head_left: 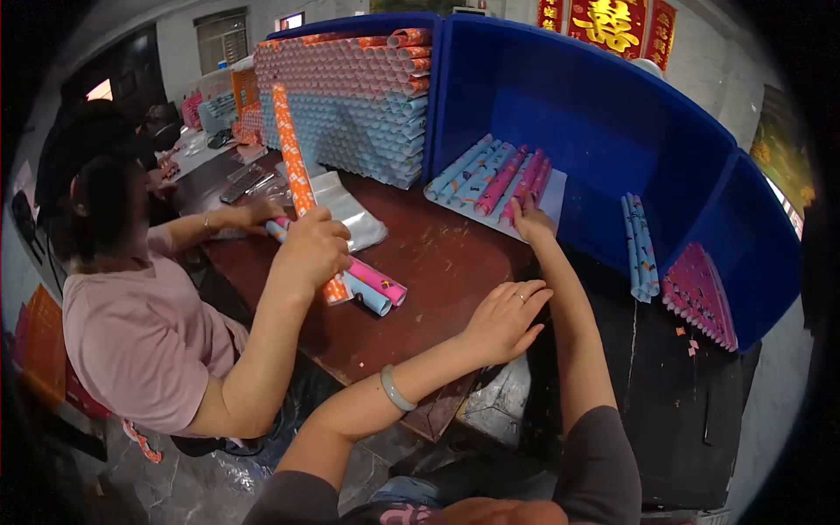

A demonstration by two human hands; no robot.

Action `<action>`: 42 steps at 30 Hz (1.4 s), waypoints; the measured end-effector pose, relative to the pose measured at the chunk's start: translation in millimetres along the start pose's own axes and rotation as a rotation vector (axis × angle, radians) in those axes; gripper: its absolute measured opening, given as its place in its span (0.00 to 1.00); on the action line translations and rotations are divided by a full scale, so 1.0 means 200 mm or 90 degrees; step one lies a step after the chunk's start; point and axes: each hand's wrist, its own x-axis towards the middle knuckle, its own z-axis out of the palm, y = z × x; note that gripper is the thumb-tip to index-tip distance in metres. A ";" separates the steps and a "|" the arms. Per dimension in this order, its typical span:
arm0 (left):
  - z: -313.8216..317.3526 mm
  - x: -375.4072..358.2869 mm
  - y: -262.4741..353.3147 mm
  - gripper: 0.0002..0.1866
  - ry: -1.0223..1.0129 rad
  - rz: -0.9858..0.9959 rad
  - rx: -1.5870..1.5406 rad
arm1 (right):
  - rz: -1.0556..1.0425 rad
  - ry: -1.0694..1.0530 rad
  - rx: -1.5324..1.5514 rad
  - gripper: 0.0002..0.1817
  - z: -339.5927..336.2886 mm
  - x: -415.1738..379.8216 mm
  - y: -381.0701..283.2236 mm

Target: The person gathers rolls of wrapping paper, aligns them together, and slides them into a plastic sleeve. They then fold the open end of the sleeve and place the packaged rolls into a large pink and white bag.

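My right hand [530, 219] reaches to the near end of a pink patterned roll [527, 184], its fingers closed on it. That roll lies with other pink rolls and light blue rolls [477, 173] on a white sheet [553, 203] in front of a blue bin. Below and to the left, my left hand [507, 320], with a ring on one finger and a bangle on the wrist, is held over the table's edge with its fingers apart and nothing in it.
A co-worker [144, 341] at the left holds an orange roll [293, 153] above pink and blue rolls [372, 284]. Stacked rolls [350, 105] fill a blue bin [560, 105]. Blue rolls [640, 249] and a pink stack [700, 293] lie at the right.
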 end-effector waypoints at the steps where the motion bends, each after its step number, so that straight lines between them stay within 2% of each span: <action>1: 0.01 0.00 -0.01 0.27 0.005 0.001 0.010 | -0.006 0.002 -0.008 0.44 0.00 -0.02 0.02; 4: 0.03 -0.01 -0.06 0.27 0.009 -0.003 0.011 | -0.086 0.069 0.008 0.42 0.02 -0.07 0.11; 8: 0.07 -0.02 -0.10 0.27 0.021 -0.026 0.027 | -0.276 0.050 0.107 0.36 -0.11 -0.40 0.13; 10: 0.09 -0.01 -0.12 0.27 0.018 -0.045 0.050 | -0.346 0.065 0.070 0.34 -0.15 -0.59 0.15; 12: 0.10 -0.02 -0.13 0.27 0.002 -0.053 0.039 | -0.531 0.098 0.240 0.32 -0.19 -0.78 0.19; 13: 0.09 -0.03 -0.12 0.27 0.000 -0.059 0.044 | -0.505 0.029 0.195 0.31 -0.26 -0.88 0.19; 16: 0.05 -0.02 -0.11 0.25 -0.060 -0.064 0.043 | -0.462 0.041 0.230 0.31 -0.27 -1.08 0.29; 19: 0.09 -0.03 -0.15 0.24 -0.006 -0.019 0.032 | -0.426 0.010 0.293 0.31 -0.23 -1.23 0.46; 21: 0.11 -0.03 -0.19 0.24 0.004 -0.013 0.044 | -0.374 -0.033 0.252 0.29 -0.24 -1.31 0.55; 23: 0.11 -0.03 -0.22 0.22 -0.017 -0.062 0.019 | -0.371 -0.011 0.215 0.27 -0.20 -1.35 0.66; 24: 0.12 -0.03 -0.25 0.22 -0.025 -0.087 0.007 | -0.315 -0.015 0.217 0.22 -0.25 -1.40 0.62; 25: 0.14 -0.04 -0.28 0.23 -0.033 -0.111 0.014 | -0.310 -0.021 0.217 0.22 -0.26 -1.41 0.62; 28: 0.12 -0.07 -0.34 0.24 -0.037 -0.121 0.053 | -0.383 0.060 0.240 0.11 -0.21 -1.39 0.64; 39: 0.08 -0.06 -0.31 0.24 -0.061 -0.076 0.120 | -0.317 0.053 0.279 0.10 -0.19 -1.36 0.65; 41: 0.08 -0.03 -0.33 0.23 -0.064 -0.048 0.091 | -0.394 0.092 0.320 0.10 -0.14 -1.32 0.69; 42: 0.08 -0.04 -0.32 0.23 -0.043 -0.036 0.113 | -0.387 0.078 0.336 0.10 -0.14 -1.33 0.70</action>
